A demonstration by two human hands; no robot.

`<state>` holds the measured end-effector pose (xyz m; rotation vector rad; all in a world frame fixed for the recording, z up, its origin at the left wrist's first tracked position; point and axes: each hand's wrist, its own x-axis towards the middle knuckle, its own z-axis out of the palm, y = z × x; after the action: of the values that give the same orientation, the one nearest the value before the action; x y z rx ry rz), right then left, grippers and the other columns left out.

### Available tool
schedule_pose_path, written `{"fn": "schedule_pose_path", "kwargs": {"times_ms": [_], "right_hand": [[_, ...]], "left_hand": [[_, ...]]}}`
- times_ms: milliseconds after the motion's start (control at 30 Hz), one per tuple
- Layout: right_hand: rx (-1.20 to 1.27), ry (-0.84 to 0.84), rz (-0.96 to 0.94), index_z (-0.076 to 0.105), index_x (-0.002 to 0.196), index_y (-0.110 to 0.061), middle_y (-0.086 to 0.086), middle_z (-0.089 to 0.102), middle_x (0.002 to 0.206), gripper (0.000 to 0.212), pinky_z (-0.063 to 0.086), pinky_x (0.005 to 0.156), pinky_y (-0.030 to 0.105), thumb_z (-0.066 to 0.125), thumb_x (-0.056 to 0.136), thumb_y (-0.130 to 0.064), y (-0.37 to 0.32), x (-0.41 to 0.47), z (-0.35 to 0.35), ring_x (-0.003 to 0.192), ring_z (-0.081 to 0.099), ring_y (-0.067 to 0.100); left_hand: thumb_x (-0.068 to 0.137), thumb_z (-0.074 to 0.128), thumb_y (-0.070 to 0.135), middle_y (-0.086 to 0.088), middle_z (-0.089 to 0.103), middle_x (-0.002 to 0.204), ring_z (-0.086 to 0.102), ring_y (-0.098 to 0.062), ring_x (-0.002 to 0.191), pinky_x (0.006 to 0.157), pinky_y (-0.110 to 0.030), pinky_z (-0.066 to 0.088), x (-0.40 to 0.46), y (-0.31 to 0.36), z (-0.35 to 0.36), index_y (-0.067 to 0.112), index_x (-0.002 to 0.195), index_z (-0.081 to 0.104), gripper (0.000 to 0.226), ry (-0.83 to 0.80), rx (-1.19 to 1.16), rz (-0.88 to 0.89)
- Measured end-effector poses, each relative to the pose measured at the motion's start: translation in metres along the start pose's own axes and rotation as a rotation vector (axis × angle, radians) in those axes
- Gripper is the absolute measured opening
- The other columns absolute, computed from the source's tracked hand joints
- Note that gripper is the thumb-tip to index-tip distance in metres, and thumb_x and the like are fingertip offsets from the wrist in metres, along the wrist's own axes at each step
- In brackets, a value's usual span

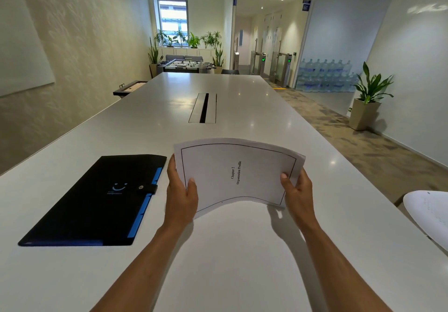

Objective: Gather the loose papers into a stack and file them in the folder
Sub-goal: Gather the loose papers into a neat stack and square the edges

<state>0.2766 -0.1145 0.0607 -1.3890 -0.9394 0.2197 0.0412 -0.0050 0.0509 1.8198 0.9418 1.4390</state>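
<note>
A stack of papers (238, 174) is being held above the white table (242, 251) by both hands, with the forearms being stretched forward from the lower edge of the view. The stack's left edge is being gripped by the left hand (180, 196), its thumb being laid across the top sheet and its fingers being curled underneath. The right edge is being pinched by the right hand (297, 190) in the same manner, thumb on top. The sheets are being bowed upward in the middle, and the top page, bordered by a thin black line, is being shown with the heading "Chapter 2 Organization Profile". A black folder (97, 202) is being left lying flat on the table just left of the left hand, fastened by a snap strap, with blue tabs showing along its right edge; its contents are being hidden. At the far right, what may be a white chair (429, 214) is being cut off by the frame.
</note>
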Motion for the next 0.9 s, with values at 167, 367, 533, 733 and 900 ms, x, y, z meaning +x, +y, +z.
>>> {"fn": "schedule_pose_path", "kwargs": {"times_ms": [167,367,533,733,900], "right_hand": [[0.033,0.034,0.004,0.054,0.127,-0.015,0.001,0.063,0.114,0.034,0.051,0.092,0.038,0.053,0.094,-0.005,-0.01,0.006,0.002,0.105,0.06,0.016],[0.011,0.024,0.002,0.053,0.125,-0.012,0.007,0.062,0.116,0.033,0.051,0.092,0.044,0.056,0.093,-0.004,-0.002,0.0,0.0,0.107,0.06,0.024],[0.0,-0.03,0.07,0.05,0.13,-0.002,0.015,0.062,0.121,0.038,0.05,0.088,0.033,0.056,0.093,-0.002,0.018,-0.012,-0.001,0.111,0.059,0.029],[0.009,0.001,0.073,0.053,0.127,-0.008,0.004,0.063,0.113,0.034,0.049,0.083,0.024,0.055,0.094,-0.003,0.016,-0.008,-0.001,0.1,0.061,0.014],[-0.03,-0.021,0.122,0.055,0.121,-0.014,0.001,0.064,0.109,0.029,0.05,0.084,0.029,0.055,0.094,-0.004,0.028,-0.015,-0.003,0.1,0.062,0.016]], "left_hand": [[0.097,0.047,0.004,-0.006,0.043,0.132,0.049,-0.012,0.113,0.084,-0.014,0.048,0.005,0.002,-0.001,0.019,0.14,0.02,0.053,0.043,-0.01,0.029],[0.096,0.048,0.003,-0.004,0.046,0.127,0.055,-0.01,0.107,0.075,-0.004,0.047,0.001,-0.007,0.002,0.026,0.131,0.024,0.048,0.023,-0.076,0.016],[0.096,0.046,0.003,-0.009,0.049,0.131,0.054,-0.019,0.115,0.082,-0.009,0.045,-0.015,-0.03,0.006,0.023,0.128,0.026,0.043,-0.006,-0.081,-0.112],[0.096,0.045,0.003,-0.005,0.048,0.129,0.053,-0.015,0.113,0.078,-0.005,0.046,-0.004,-0.024,0.009,0.028,0.128,0.025,0.045,0.005,-0.114,-0.096],[0.096,0.046,0.007,-0.004,0.052,0.132,0.054,-0.018,0.117,0.098,-0.034,0.047,-0.016,-0.042,0.01,0.032,0.128,0.03,0.044,-0.046,-0.122,-0.2]]}}
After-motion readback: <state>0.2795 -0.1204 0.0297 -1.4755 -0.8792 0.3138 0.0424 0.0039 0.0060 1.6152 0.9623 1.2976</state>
